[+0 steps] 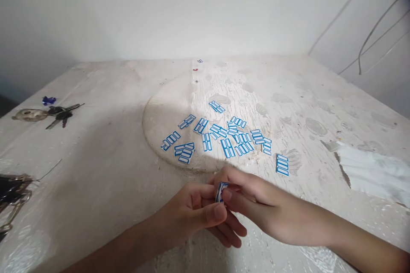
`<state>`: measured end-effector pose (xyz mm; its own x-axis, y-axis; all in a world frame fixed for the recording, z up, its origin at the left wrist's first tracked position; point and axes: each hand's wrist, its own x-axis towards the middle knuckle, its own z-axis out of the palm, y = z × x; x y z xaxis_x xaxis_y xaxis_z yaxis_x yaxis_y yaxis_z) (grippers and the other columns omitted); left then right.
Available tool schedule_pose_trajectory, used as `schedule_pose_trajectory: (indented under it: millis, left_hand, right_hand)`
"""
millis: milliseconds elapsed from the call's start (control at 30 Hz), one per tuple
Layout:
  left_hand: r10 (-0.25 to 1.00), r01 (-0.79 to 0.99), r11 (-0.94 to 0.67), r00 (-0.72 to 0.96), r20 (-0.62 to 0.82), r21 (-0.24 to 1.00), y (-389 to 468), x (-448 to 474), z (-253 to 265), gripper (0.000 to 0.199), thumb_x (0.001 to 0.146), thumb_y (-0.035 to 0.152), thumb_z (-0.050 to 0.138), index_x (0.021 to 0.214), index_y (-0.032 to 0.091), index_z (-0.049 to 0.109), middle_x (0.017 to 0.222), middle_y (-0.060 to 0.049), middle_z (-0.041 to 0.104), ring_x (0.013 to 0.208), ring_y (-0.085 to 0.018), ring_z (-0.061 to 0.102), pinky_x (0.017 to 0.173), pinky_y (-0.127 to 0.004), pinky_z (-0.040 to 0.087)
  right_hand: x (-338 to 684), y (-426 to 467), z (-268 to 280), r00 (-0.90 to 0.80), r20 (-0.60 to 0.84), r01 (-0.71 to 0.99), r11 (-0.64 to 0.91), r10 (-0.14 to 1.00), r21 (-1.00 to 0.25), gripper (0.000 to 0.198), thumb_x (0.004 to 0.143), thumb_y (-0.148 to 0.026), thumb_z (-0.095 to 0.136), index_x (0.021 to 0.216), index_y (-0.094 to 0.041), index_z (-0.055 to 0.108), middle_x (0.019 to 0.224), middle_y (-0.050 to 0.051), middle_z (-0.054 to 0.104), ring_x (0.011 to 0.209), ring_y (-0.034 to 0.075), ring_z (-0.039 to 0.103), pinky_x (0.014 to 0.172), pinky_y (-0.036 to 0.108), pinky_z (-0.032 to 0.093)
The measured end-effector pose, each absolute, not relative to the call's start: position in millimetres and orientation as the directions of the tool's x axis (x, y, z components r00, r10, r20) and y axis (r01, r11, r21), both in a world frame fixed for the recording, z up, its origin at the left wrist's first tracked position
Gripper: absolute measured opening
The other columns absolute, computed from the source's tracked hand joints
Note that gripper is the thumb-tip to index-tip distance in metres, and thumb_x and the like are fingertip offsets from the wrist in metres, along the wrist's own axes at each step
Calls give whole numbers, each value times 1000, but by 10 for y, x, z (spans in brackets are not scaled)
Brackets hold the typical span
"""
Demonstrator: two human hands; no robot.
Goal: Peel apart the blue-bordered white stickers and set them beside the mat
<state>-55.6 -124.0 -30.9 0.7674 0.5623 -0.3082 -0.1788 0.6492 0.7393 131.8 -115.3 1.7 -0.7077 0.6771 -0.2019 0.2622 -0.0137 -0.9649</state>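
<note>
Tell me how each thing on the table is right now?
small label sheet: pinched upright between both hands
left hand: closed on the sheet
right hand: closed on the sheet
loose label sheets: lying flat, scattered, some overlapping
keys: lying flat, untouched
table cover: stained, torn at the right

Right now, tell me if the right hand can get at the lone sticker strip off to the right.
Probably yes: the sticker strip lies flat with bare table around it, just ahead of the right hand, though its fingers pinch a small sticker piece.

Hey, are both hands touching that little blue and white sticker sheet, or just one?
Touching, both. The head view shows the sticker sheet pinched between the left hand thumb and the right hand fingertips, with no gap visible.
</note>
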Motion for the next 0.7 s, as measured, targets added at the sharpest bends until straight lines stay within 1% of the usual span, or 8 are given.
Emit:
schedule_pose_trajectory:
  millis: [133, 200, 233, 300, 367, 433, 500, 700]
  left_hand:
    - [602, -182, 614, 737, -307, 768, -1231, -565, -270, 47, 71, 49, 68, 103, 14, 63, 90, -9, 69, 76, -17, 67, 67, -25, 52]
    - [622, -120, 583, 702, -347, 803, -1235, -567, -231, 47, 70, 45, 70, 105, 15, 60, 92, -9, 68, 74, -16, 66, 63, -24, 51]
    - [633, -57, 556, 675, -378, 829, -1240, -567, -208, 44, 72, 43, 69, 104, 15, 59, 92, -8, 67, 71, -14, 64, 60, -23, 50]
    - [675, 92, 450, 616, -406, 888, -1257, -564, -165, 36, 78, 42, 63, 100, 14, 58, 87, -6, 65, 64, -11, 60, 56, -21, 47]
    - [733, 224, 282, 577, -360, 933, -1276, -561, -134, 30, 85, 41, 52, 95, 14, 58, 83, -4, 62, 58, -9, 55, 52, -20, 44]
    - [763, 302, 127, 579, -288, 945, -1288, -561, -114, 30, 90, 40, 43, 93, 14, 58, 82, -3, 60, 56, -8, 53, 51, -19, 43]
    - [763, 342, 48, 594, -256, 938, -1290, -564, -101, 30, 92, 37, 38, 93, 14, 57, 81, -2, 59, 56, -8, 52, 52, -19, 42]
    - [727, 347, 28, 637, -258, 937, -1267, -577, -80, 27, 93, 34, 37, 94, 15, 56, 87, -3, 61, 62, -8, 52, 59, -18, 44]
  right_hand:
    - [1316, -1133, -24, -662, -164, 154, -81, 731, -985, 25, 98, -37, 33, 92, -18, 49, 83, 1, 54, 70, 10, 50, 68, 27, 42]
    - [1318, -1108, -38, -623, -147, 96, -112, 768, -989, 25, 98, -36, 35, 88, -18, 48, 83, 1, 53, 74, 11, 51, 70, 27, 42]
    - [1318, -1094, -43, -604, -144, 80, -121, 784, -989, 24, 97, -35, 37, 86, -17, 48, 82, 1, 53, 77, 11, 51, 71, 26, 42]
    - [1312, -1072, -53, -593, -145, 62, -134, 792, -989, 23, 96, -34, 40, 84, -17, 48, 80, 1, 52, 78, 12, 52, 73, 27, 41]
    - [1300, -1067, -57, -616, -148, 45, -153, 774, -987, 23, 97, -33, 39, 85, -16, 49, 77, 1, 52, 76, 13, 53, 72, 28, 42]
    - [1289, -1077, -56, -625, -150, 47, -155, 766, -987, 24, 97, -32, 37, 86, -15, 50, 76, 1, 52, 75, 13, 53, 71, 28, 43]
    - [1283, -1097, -49, -619, -153, 64, -145, 771, -987, 24, 98, -30, 36, 85, -16, 50, 77, 1, 52, 76, 13, 53, 72, 28, 43]
    - [1299, -1130, -15, -627, -197, 135, -144, 754, -980, 24, 99, -32, 32, 86, -18, 47, 79, 0, 52, 79, 12, 53, 75, 28, 42]
